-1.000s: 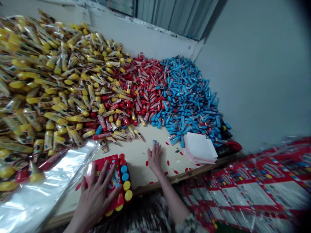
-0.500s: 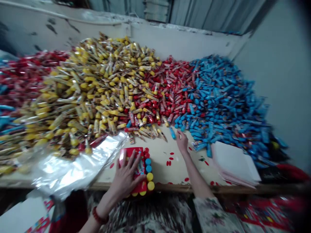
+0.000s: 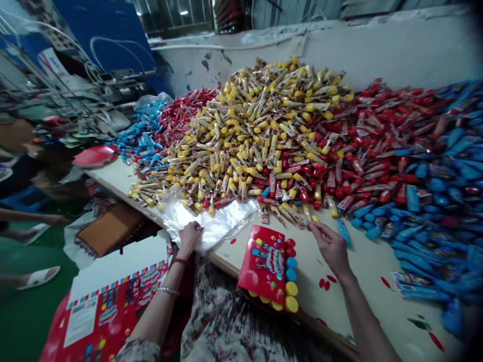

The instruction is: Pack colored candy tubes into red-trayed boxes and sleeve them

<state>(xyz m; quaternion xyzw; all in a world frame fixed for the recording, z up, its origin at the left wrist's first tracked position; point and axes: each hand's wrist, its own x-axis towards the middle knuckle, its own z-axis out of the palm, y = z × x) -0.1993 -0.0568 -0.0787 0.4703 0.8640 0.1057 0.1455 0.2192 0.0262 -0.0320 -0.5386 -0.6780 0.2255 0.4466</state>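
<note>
Currently, left hand (image 3: 189, 239) lies curled on clear plastic film (image 3: 215, 223), right hand (image 3: 330, 246) bunched beside a blue candy tube (image 3: 344, 232), pinch unclear; one red candy box (image 3: 264, 266) sits packed on the table (image 3: 362, 281), with yellow tube heap (image 3: 241, 141), red tube heap (image 3: 362, 136) and blue tube heap (image 3: 433, 221) left.

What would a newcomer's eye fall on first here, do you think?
A heap of yellow-capped tubes on the table catches the eye first, with a red pile to its right and a blue pile beyond. At the near edge sits a red box, between the left hand on clear plastic and the right hand.
</note>
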